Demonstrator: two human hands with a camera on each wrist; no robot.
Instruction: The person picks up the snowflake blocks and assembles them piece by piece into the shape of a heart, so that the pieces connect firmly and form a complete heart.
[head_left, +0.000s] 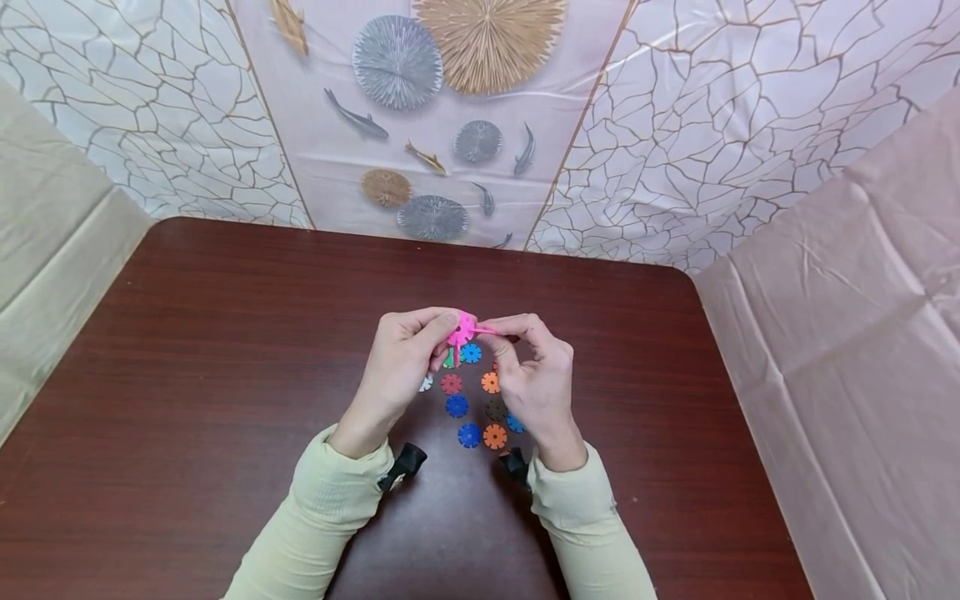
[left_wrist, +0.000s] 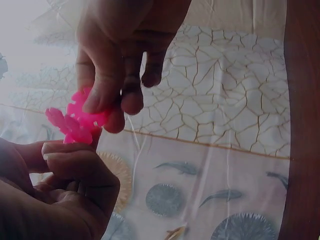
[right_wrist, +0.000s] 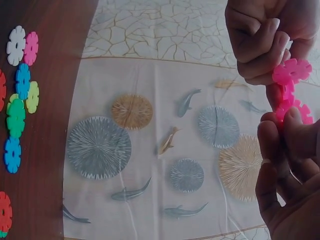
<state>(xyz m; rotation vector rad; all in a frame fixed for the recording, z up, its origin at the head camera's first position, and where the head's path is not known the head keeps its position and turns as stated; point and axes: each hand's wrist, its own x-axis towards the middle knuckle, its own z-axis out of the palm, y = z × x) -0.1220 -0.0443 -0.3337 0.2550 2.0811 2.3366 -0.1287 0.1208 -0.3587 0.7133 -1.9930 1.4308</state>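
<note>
In the head view my left hand (head_left: 393, 358) pinches a bright pink notched plastic disc (head_left: 463, 330) with the thumb over its face. Another pink disc, seen edge-on, hangs below it. My right hand (head_left: 536, 371) pinches a thin pink disc (head_left: 486, 331) edge-on against the first. From the left wrist, the right hand (left_wrist: 120, 50) is above and the left hand (left_wrist: 70, 190) below, with the pink discs (left_wrist: 77, 125) between them. The right wrist view shows the pink discs (right_wrist: 292, 72) meeting at angles; whether their slots are fully locked cannot be seen.
Several loose notched discs lie on the brown table under the hands, among them a red disc (head_left: 451, 384), a blue disc (head_left: 468, 435) and an orange disc (head_left: 495, 436). A green disc (right_wrist: 16, 118) lies over a yellow one. A patterned cloth (head_left: 480, 192) hangs behind the table (head_left: 225, 375).
</note>
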